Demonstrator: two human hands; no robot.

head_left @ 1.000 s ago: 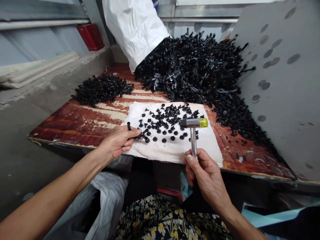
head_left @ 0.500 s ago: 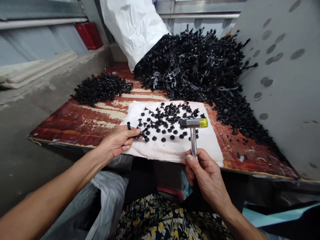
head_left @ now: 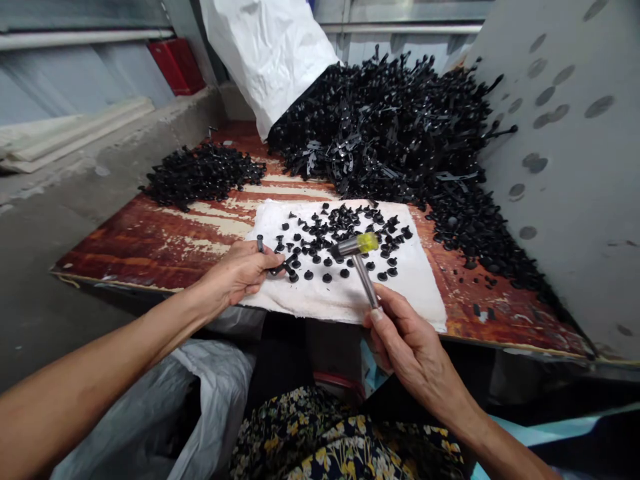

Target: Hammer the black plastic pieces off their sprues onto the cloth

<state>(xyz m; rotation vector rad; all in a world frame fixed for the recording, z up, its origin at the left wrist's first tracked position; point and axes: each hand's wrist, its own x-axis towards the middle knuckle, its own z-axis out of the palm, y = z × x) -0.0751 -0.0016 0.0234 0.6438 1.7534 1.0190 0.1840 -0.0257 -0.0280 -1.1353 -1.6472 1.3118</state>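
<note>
My left hand (head_left: 239, 273) rests on the left edge of a white cloth (head_left: 345, 300) and pinches a black plastic strap piece (head_left: 278, 269) against it. My right hand (head_left: 406, 343) grips the metal handle of a small hammer (head_left: 358, 256) with a yellow tip, its head tilted left over the cloth. Several small black studs (head_left: 340, 233) lie scattered on the cloth.
The cloth lies on a worn red board (head_left: 150, 243). A large heap of black straps (head_left: 395, 127) spills from a white sack (head_left: 273, 53) at the back; a smaller black pile (head_left: 200, 173) sits at left. A grey spotted panel (head_left: 570, 167) stands at right.
The hammer has swung from upright to leaning left, its head now lower and closer to the piece in my left hand. My left hand has barely moved.
</note>
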